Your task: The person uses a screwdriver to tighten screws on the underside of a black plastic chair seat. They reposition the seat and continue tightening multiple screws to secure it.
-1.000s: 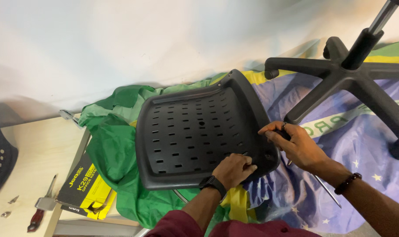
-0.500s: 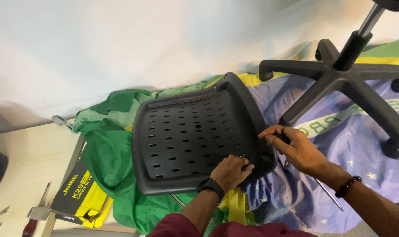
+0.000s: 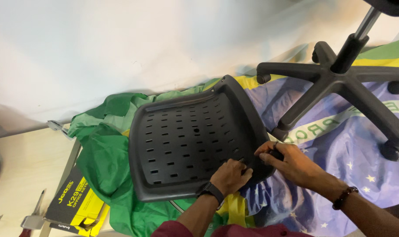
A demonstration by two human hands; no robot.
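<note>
Seat shell (image 3: 186,140) lies under left hand (image 3: 229,175), touching right hand (image 3: 287,162).

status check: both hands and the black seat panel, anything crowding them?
Left hand pressed on the black seat panel near its lower right corner. Right hand at the panel's right edge, closed on a small dark part. Wheeled chair base close on the right.

Head view, steeply down, close over floor work
</note>
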